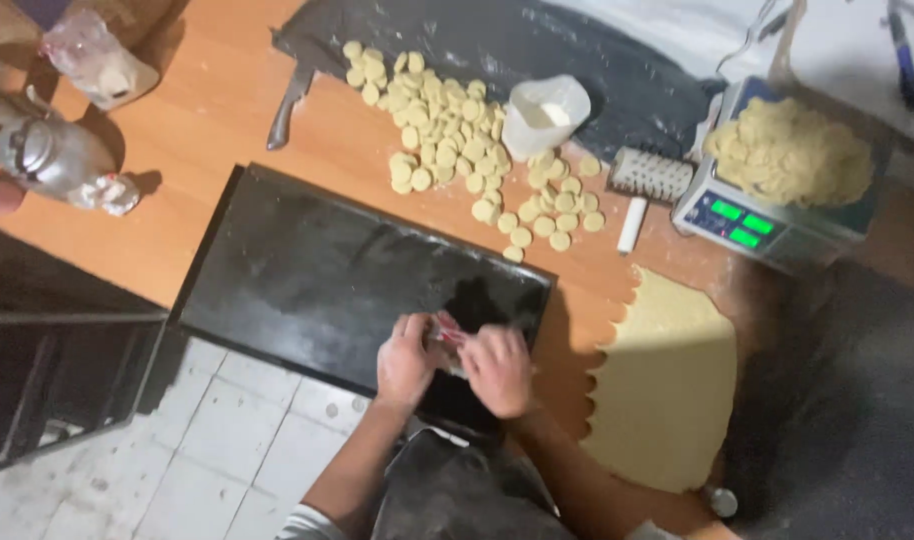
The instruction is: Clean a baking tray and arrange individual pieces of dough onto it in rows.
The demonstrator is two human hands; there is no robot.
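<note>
Hands: my left hand [407,358] and right hand [497,368] both pinched shut on small red-white object [447,335], over near edge of black baking tray [307,270]. Risk, I judge: tray overhangs wooden table [217,110] edge, downward press could tip it.

Head view, steeply down, close

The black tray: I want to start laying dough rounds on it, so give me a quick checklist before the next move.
1. Black tray bare of dough: ok.
2. Tray fully on the table: not ok, one corner overhangs.
3. Dough rounds cut and near: ok.
4. Left hand and right hand free: not ok, both grip a small reddish thing.
5. Tray greased: cannot tell.
</note>
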